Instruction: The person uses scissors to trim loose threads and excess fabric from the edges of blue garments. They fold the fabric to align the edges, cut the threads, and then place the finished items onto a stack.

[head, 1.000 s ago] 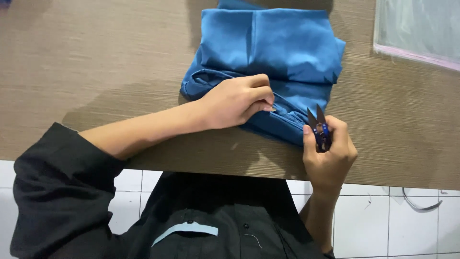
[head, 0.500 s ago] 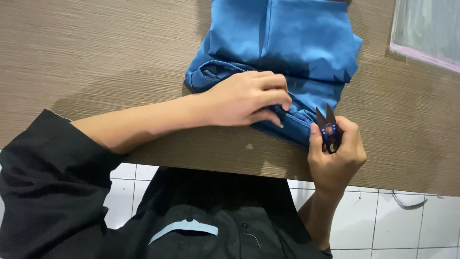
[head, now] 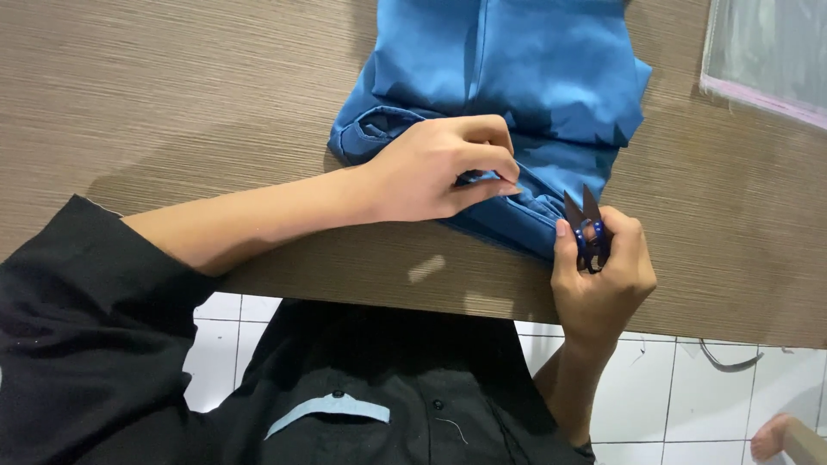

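A folded blue garment [head: 517, 77] lies on a brown wood-grain table [head: 155, 103], its lower hem near the table's front edge. My left hand [head: 439, 168] rests on the garment's lower fold and pinches the cloth between thumb and fingers. My right hand [head: 603, 275] is at the garment's lower right corner, closed around small thread snips [head: 587, 226] with blue handles and dark blades. The blades point up toward the hem and stand slightly apart.
A clear plastic sheet or bag [head: 767, 52] lies at the table's far right. Below the table edge are my black shirt [head: 345, 387] and a white tiled floor [head: 724, 405] with a bare foot [head: 775, 435] at the lower right.
The view has shifted, so the garment and hands sit slightly higher and to the right. My left hand's fingers have tightened into a pinch on the fold. My right hand holds the snips the same.
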